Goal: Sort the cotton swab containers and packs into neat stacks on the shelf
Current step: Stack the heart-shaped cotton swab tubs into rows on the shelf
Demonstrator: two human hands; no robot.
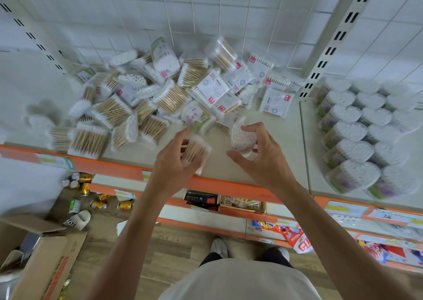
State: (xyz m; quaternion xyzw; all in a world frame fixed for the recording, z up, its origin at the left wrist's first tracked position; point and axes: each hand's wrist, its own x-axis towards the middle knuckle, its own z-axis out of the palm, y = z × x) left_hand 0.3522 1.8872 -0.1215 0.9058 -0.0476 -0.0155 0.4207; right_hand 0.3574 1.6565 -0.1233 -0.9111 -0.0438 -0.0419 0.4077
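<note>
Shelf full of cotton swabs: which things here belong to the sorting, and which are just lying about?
Part of the job:
left hand holding a swab pack
right hand holding a heart-shaped container
jumbled pile
heart containers in rows

Lying about:
cans
cardboard box
slipper

shop, likely: orange-edged shelves (119, 165), price labels (345, 208), stocked goods.

Motion blurs the swab container (196, 153) in the left hand (174, 162); the cardboard box (45, 265) is cut off.
</note>
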